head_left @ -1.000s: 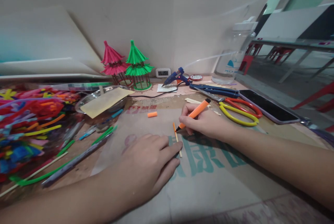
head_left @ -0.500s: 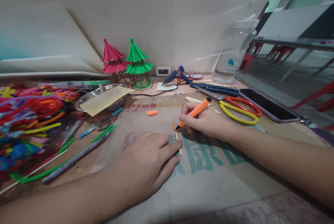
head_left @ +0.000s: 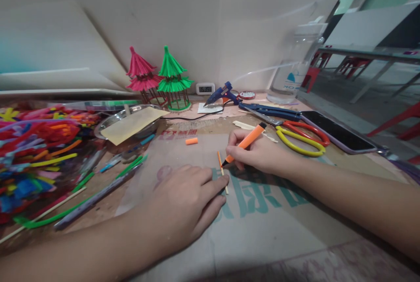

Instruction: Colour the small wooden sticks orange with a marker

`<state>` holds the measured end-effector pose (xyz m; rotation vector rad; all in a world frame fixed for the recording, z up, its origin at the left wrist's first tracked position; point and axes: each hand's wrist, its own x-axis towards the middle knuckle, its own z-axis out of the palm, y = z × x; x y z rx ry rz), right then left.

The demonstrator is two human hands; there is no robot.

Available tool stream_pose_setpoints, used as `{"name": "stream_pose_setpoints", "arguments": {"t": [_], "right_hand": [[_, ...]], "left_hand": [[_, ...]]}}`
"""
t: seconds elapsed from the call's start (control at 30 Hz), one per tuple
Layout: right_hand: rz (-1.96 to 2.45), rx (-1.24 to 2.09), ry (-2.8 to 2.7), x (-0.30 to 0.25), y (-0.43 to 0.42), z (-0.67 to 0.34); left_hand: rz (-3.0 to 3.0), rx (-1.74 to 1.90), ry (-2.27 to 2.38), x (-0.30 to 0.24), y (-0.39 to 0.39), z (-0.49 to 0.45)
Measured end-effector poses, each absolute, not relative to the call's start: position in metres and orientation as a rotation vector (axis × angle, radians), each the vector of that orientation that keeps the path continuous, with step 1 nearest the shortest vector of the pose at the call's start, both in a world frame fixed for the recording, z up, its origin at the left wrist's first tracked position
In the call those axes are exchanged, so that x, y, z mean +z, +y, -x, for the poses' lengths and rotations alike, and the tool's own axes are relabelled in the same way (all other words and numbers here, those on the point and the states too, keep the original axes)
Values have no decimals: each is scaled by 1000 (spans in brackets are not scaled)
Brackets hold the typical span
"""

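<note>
A thin wooden stick [head_left: 226, 189] lies on the covered tabletop, its far part coloured orange. My left hand [head_left: 187, 199] rests flat, the index fingertip pressing the stick's near part down and the thumb apart from that finger. In my right hand [head_left: 252, 153] is an orange marker [head_left: 247, 139], pinched between thumb and fingers. Its black-collared tip touches the stick where the orange meets bare wood. The marker's orange cap [head_left: 191, 141] lies loose, beyond my left hand.
Colourful pipe cleaners [head_left: 39, 155] pile up at left beside a metal bowl [head_left: 111, 119]. Pink [head_left: 141, 74] and green [head_left: 175, 80] pagoda models stand behind. A blue glue gun [head_left: 219, 93], scissors [head_left: 302, 139], loose sticks [head_left: 244, 125], a phone [head_left: 337, 132] and a bottle [head_left: 288, 72] lie or stand rightward.
The marker tip has moved slightly nearer to me along the stick, and the orange part reaches a little further. My left hand keeps its place.
</note>
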<state>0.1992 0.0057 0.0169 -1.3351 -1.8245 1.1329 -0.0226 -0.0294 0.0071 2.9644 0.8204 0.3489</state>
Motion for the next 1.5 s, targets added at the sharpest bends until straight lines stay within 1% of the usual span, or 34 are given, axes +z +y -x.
{"name": "stream_pose_setpoints", "arguments": {"t": [0.1, 0.33, 0.57, 0.9, 1.27, 1.5], "right_hand": [[1327, 1174, -1858, 18, 5, -200], [1356, 1148, -1848, 18, 5, -200], [1367, 1019, -1776, 13, 9, -198], [1375, 950, -1735, 6, 13, -201], [1420, 969, -1750, 7, 14, -200], [1372, 1042, -1746, 5, 15, -202]], "left_hand": [[-2970, 355, 817, 7, -29, 23], [-2975, 355, 825, 7, -29, 22], [-2981, 356, 823, 6, -29, 22], [-3004, 377, 822, 4, -28, 22], [-2995, 383, 815, 4, -28, 22], [-2990, 366, 838, 4, -29, 23]]}}
